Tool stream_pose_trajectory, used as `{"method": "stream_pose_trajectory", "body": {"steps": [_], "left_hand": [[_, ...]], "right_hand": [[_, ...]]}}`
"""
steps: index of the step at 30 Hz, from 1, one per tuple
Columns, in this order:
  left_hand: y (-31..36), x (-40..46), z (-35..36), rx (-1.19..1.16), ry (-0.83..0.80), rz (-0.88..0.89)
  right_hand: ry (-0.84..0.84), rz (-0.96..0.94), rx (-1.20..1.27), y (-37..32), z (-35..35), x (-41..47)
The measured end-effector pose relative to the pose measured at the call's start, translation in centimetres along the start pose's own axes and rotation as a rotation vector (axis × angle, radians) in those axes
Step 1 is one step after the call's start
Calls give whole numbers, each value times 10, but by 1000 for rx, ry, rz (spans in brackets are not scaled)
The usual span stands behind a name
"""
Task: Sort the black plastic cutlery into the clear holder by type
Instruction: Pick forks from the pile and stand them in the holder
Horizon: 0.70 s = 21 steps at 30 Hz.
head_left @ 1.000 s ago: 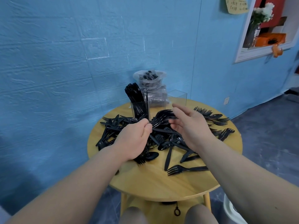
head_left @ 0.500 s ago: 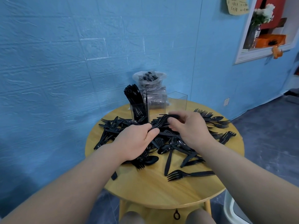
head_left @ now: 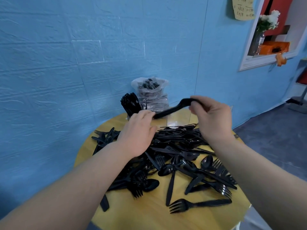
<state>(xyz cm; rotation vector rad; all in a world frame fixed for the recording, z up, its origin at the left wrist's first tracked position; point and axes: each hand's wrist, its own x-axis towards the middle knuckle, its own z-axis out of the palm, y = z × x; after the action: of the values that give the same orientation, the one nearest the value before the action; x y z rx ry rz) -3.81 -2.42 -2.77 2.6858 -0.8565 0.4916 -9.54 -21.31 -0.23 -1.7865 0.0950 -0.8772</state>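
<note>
Head view: most of the job looks undone. A big pile (head_left: 174,156) of forks, spoons and knives lies loose on the surface (head_left: 149,216); only the holder's (head_left: 132,112) left compartment shows a packed bunch of black handles, and the clear sections beside it seem empty. Both hands are raised above the pile near the holder. Right hand (head_left: 211,118) pinches the head end of a blurred utensil (head_left: 172,110); left hand (head_left: 137,133) pinches its handle end, fingers curled.
</note>
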Motion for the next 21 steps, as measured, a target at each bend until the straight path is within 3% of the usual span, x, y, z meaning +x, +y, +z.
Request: {"method": "stream_pose_trajectory", "body": {"steps": [4,8,15,21], "left_hand": [[-13,21,18,60,-42,-7],[-19,32,33,145,-87,22],[-22,45,51,238,-126,26],[-22,34,49,206,-115,18]], "right_hand": [[44,-321,-263,10,12,40],[-69,-547,-463,37,44,61],[-433,-478,-811,89,80,69],[-444,-448,-760,76,60,52]]}}
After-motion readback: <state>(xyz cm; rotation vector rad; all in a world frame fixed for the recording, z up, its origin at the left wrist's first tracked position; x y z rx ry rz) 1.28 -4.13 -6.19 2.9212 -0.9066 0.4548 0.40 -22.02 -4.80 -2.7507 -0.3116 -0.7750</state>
